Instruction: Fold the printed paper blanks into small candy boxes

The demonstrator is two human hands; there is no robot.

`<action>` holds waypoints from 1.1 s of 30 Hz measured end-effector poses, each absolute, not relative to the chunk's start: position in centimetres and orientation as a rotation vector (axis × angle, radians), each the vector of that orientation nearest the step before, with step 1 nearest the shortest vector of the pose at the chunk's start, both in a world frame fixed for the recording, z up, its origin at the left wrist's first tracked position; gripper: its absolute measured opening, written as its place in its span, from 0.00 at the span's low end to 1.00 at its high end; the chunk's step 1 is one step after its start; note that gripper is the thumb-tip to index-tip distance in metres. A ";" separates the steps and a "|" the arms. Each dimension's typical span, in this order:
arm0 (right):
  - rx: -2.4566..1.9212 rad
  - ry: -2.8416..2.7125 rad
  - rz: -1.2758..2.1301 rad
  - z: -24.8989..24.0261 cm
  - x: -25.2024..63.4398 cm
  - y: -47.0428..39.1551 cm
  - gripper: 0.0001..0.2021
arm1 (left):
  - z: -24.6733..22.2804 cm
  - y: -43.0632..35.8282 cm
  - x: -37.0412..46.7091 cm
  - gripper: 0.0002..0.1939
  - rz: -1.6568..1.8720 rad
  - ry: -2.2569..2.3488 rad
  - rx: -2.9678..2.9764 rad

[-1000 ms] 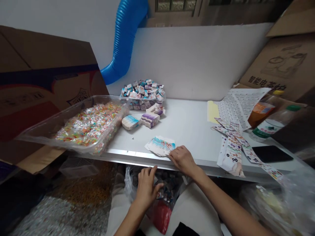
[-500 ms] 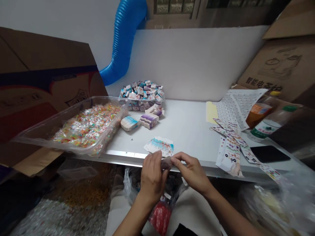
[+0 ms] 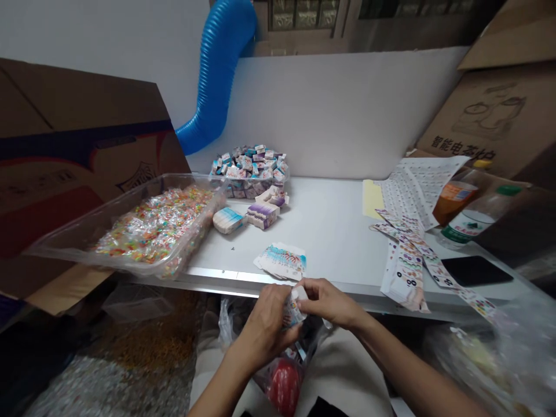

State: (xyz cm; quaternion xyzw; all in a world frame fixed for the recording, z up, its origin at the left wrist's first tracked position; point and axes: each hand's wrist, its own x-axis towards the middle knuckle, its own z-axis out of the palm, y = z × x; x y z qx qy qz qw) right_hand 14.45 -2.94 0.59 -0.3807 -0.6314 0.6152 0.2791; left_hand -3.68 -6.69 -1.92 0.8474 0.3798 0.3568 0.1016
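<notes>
Just in front of the table edge, my left hand point(image 3: 270, 315) is closed around a small printed carton point(image 3: 294, 308) with a white end. My right hand point(image 3: 325, 301) pinches the carton's upper right corner between thumb and fingers. Much of the carton is hidden by my fingers. On the table right beyond my hands lies a fanned stack of flat printed cartons point(image 3: 283, 259), white with blue. Below my hands, a clear plastic bag point(image 3: 229, 324) hangs between my knees, with a red object point(image 3: 284, 382) under it.
A clear tray point(image 3: 174, 260) of small wrapped colourful pieces stands left. Behind are a bin of small folded boxes point(image 3: 249, 168) and bundles of flat cartons point(image 3: 263, 214). Sticker strips point(image 3: 403, 272), printed sheets point(image 3: 403, 188), a bottle point(image 3: 469, 226) and a black phone point(image 3: 476, 272) lie right.
Both hands have come down slightly, nearer to me. The carton between them has turned, so its printed face and white end now show. The stack beyond is less covered by my fingers.
</notes>
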 end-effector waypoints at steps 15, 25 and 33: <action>-1.320 -2.117 1.165 0.4 14.2 -2.1 0.07 | -5.7 -7.5 -2.5 0.22 1.253 1.357 2.592; -0.950 -1.507 1.613 -1.1 13.6 -4.6 0.11 | -5.9 -7.8 -2.2 0.21 1.421 1.396 2.109; -1.109 -1.179 1.409 -3.6 10.6 -7.2 0.13 | -6.9 -8.2 -2.2 0.24 1.396 1.348 2.288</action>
